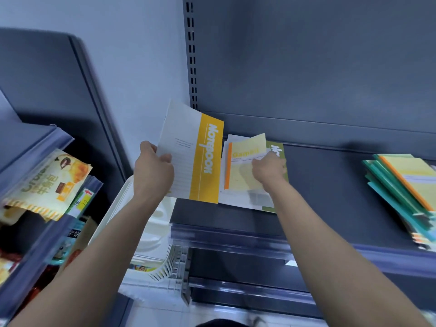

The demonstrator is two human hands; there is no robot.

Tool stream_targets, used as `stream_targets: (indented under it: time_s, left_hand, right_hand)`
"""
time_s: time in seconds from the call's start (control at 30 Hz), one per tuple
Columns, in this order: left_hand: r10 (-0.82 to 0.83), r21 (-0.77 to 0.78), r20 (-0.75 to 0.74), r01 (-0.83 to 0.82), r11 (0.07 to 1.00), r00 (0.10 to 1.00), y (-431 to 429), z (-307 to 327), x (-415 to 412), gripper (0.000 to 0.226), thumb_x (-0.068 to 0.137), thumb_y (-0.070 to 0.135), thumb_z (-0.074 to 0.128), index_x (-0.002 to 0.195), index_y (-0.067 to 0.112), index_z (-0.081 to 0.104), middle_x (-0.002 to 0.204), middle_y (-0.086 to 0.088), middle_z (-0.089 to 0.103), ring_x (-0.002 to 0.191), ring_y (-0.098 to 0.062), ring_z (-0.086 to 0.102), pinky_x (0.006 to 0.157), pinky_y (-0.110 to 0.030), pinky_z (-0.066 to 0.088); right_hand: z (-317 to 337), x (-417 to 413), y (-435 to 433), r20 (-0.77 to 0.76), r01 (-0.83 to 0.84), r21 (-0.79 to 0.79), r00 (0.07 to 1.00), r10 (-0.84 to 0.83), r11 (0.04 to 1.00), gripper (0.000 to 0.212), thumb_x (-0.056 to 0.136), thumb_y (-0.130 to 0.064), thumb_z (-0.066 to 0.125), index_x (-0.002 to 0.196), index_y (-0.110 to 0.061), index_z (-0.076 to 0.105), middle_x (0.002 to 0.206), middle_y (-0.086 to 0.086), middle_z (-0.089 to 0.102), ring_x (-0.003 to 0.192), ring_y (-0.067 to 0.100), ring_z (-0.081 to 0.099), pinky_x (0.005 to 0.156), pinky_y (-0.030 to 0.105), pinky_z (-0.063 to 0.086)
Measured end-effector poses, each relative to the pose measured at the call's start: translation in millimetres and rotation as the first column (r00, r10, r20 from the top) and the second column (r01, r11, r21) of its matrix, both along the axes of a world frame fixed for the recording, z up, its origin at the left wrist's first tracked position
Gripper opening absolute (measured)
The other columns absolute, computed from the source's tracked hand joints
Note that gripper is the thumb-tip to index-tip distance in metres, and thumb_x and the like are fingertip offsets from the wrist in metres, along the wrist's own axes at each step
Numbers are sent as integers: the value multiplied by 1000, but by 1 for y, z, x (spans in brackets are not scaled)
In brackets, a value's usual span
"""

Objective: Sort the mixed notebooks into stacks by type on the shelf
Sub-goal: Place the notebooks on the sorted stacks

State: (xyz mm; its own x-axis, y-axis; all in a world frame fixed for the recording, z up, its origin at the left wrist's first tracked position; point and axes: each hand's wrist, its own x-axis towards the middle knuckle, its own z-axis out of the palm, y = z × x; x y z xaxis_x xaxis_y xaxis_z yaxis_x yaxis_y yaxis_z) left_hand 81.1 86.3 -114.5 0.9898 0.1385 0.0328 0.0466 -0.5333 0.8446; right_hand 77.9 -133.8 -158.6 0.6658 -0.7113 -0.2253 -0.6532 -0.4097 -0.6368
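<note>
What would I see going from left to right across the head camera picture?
Snack bag → left hand → yellow-striped notebook → pale yellow notebook → right hand → stack of green-edged notebooks.

yellow-banded white notebook (188,156) | pale-yellow notebook (245,166), orange spine | dark-grey shelf (330,185)

You face a dark grey back panel (306,55) with a slotted upright (191,55) along its left edge. A pale wall (118,43) runs to the left; a white plastic basket (141,234) sits below.
</note>
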Motion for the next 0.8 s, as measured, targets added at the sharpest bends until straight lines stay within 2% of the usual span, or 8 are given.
stream_targets:
  time_s: [0.07,0.1,0.2,0.3,0.43,0.57,0.67,0.8]
  left_hand:
    - [-43,-32,5,43,999,999,-7,5,-1,11,95,10,42,105,10,38,80,5,42,72,-19,45,44,-25,31]
    - [-71,-58,8,71,996,997,-12,7,-3,10,95,11,42,104,10,37,79,6,42,69,-15,45,43,-25,34]
    - [-157,-120,27,159,980,987,-32,8,-9,10,96,11,42,104,10,37,78,10,41,65,-6,43,46,-27,43]
    - [-231,-142,48,235,961,972,-58,6,-20,9,98,15,42,101,11,35,75,9,41,61,-6,40,47,-23,31]
    - [-349,-199,89,360,911,933,-102,8,-42,9,99,16,41,98,9,34,75,7,41,60,-6,40,47,-21,31]
    - [-432,-230,73,437,870,899,-148,13,-63,8,100,16,40,102,10,35,80,6,44,62,-4,42,47,-21,34]
    - [-452,-206,84,460,864,888,-181,16,-77,10,100,17,39,96,11,32,74,6,39,58,-7,38,47,-22,31]
    - [-441,-191,99,453,871,892,-224,20,-96,10,101,18,39,98,11,32,75,7,42,60,-6,42,47,-23,34]
  right_hand:
    - [12,-14,-3,168,-24,60,986,13,998,31,94,-12,44,124,-4,43,119,11,44,103,31,52,74,29,41]
    - [19,-22,-5,228,-18,49,974,6,999,28,94,-10,43,121,-3,45,117,11,49,99,30,54,71,28,40]
    - [37,-50,-15,328,42,-38,944,-28,998,24,93,-7,41,117,-3,45,108,10,57,94,27,53,68,28,37]
    - [53,-84,-30,382,140,-133,921,-80,981,26,93,-5,43,119,-4,41,107,12,59,94,29,53,68,27,34]
    - [67,-133,-61,465,270,-192,872,-155,943,30,92,-2,43,120,-7,36,109,12,60,97,32,55,71,30,36]
    - [78,-174,-98,491,339,-221,849,-196,915,33,92,0,42,123,-8,33,97,5,53,83,25,50,69,31,37]
    - [79,-193,-129,495,352,-225,845,-205,909,34,92,0,42,124,-6,33,96,0,49,83,22,47,71,30,37]
    - [76,-205,-173,466,338,-194,858,-217,921,33,92,-1,42,124,-8,33,96,0,48,83,22,46,69,29,34]
